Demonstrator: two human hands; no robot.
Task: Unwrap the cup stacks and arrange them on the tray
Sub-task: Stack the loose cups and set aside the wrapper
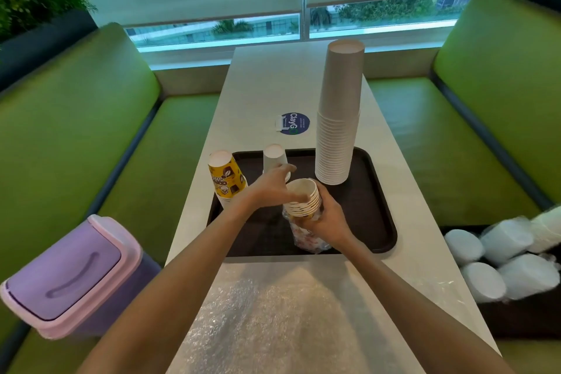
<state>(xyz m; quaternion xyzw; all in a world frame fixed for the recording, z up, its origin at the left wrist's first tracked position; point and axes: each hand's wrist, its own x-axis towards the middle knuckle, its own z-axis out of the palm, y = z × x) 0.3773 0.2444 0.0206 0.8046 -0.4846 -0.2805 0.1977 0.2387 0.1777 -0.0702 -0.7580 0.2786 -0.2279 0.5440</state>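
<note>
A dark brown tray (373, 215) lies on the white table. On it stand a tall white cup stack (338, 118), a short white stack (274, 158) and a yellow printed stack (227, 176), all upside down. Over the tray's front, my right hand (329, 218) grips a small stack of printed cups (305, 199), mouth up, half out of its clear plastic wrap (305, 240). My left hand (273, 185) pinches the rim of the top cups of that stack.
A sheet of bubble wrap (273, 313) covers the near table end. A purple swing-lid bin (69, 276) sits on the green bench at left. A dark box of wrapped white cup stacks (510, 261) sits on the right bench. A blue sticker (294, 123) marks the table.
</note>
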